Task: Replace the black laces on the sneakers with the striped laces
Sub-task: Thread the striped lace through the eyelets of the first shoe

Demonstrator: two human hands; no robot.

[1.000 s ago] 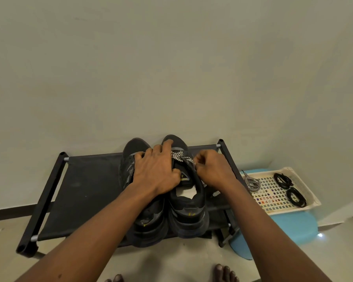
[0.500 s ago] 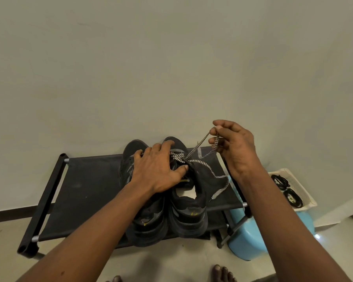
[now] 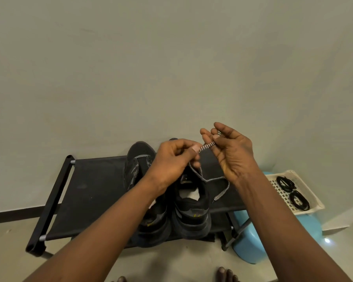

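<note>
One striped lace (image 3: 207,146) is pinched between the left hand (image 3: 171,159) and the right hand (image 3: 233,153) above the two black sneakers (image 3: 192,212), its tail hung beside the right one. The sneakers are stood side by side on a black rack (image 3: 94,190), toes toward the wall (image 3: 171,68); yellow heel marks (image 3: 196,215) cannot be read.

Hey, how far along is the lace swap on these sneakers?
Done: two black laces lie coiled in the tray. In hand: left hand and right hand hold the striped lace running from the right sneaker. Left: finish it; left sneaker shows no striped lace.
</note>
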